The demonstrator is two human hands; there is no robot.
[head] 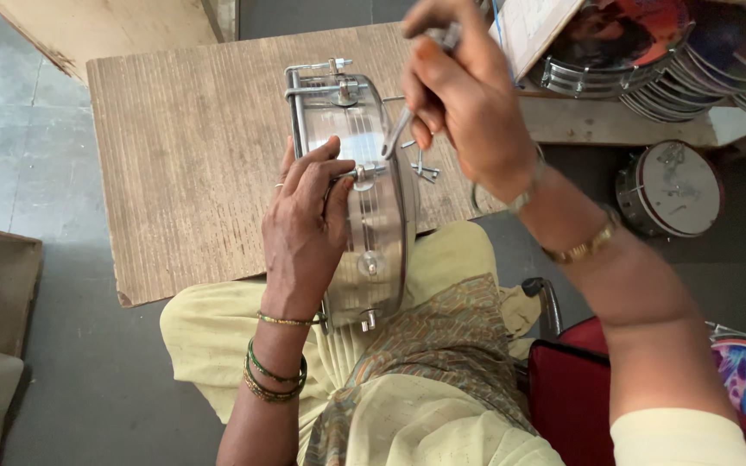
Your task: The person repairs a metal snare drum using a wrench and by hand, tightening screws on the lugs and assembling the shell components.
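Head view: a small metal-framed drum (364,185) is seen standing on edge, its lower rim resting on the lap and its upper end leaning against the near edge of a wooden board (192,147). The shell is chrome, with tension rods and lugs visible along the side. The left hand (304,229) is laid over the near side of the drum, fingers curled and closed around one tension rod about midway along the shell, so the drum lies directly under and to the right of that hand. Green and gold bangles are worn on the left wrist. The right hand (468,99) is raised above the drum's upper right side, fingers pinched shut on a slim metal tool (401,129), whose lower tip is pointed down toward the rim; whether the tip touches the rim cannot be told. A gold bracelet and a watch are worn on the right wrist. Small metal fittings (423,168) are noted on the board just beside the drum, below the right hand. A stack of finished drums (649,69) is seen at upper right, well apart from the hands, and a single drum (671,190) on the floor to the right. A red bag (572,397) lies beside the person's right leg.
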